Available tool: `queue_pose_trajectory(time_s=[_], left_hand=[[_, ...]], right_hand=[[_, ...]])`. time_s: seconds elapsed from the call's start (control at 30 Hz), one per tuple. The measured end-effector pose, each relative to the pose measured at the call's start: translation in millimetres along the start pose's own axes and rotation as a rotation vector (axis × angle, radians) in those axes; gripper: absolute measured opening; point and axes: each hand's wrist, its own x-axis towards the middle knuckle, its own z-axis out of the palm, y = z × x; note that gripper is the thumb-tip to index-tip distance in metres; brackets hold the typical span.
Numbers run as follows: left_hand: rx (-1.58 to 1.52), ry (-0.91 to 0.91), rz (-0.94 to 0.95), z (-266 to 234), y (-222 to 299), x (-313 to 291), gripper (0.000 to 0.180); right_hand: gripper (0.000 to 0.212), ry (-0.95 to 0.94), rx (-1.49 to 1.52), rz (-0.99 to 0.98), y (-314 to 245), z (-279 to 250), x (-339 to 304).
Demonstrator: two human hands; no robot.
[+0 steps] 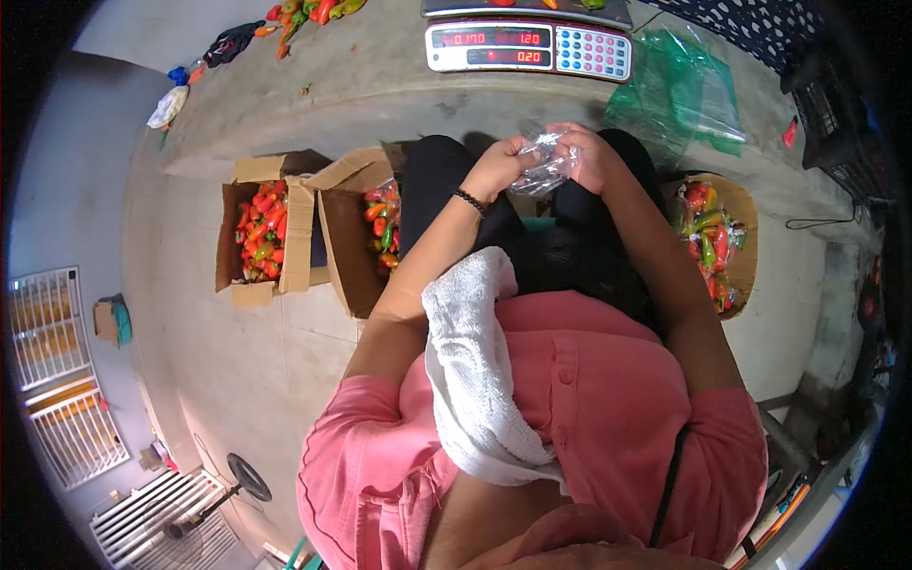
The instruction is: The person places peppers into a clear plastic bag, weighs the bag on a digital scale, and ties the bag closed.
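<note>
Above my lap, a crumpled clear plastic bag [544, 169] is held between both hands. My left hand [496, 171], with a dark bead bracelet at the wrist, pinches its left side. My right hand [591, 160] has its fingers closed on the other side; its fingertips are partly hidden by the shiny film. Just beyond my hands, a digital weighing scale [555, 49] stands on the concrete ledge, and a few peppers lie on its pan at the top edge.
Two cardboard boxes of red and green peppers [261, 228] [383, 223] stand left of my legs. At my right is another cardboard box [748, 237] with bagged peppers. Green plastic bags [655, 85] lie right of the scale, near a black crate [828, 119]. Loose peppers [312, 11] lie far left.
</note>
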Motion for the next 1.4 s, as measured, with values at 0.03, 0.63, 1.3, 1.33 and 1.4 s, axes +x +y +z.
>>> queue_pose_trajectory(time_s=[0.03,0.63,1.3,1.33,1.4], left_hand=[[-0.009,-0.010,-0.004,-1.3,-0.7,2.1,0.005],[-0.450,-0.082,0.008,-11.4,2.0,0.0,0.019],[-0.551,0.003,-0.026,-10.2,3.9,2.3,0.010],[-0.552,0.006,-0.027,-13.4,2.1,1.9,0.010],[-0.524,-0.061,0.023,-21.2,-0.8,0.7,0.009]], right_hand=[[0.024,0.009,0.027,0.032,-1.9,-0.4,-0.5],[0.020,-0.181,0.117,-0.010,-12.3,8.9,-3.7],[0.019,0.027,-0.102,-0.016,-0.2,16.9,-8.9],[0.020,0.007,-0.084,-0.008,0.3,18.5,-7.9],[0.018,-0.004,-0.019,0.000,-3.5,19.0,-6.5]])
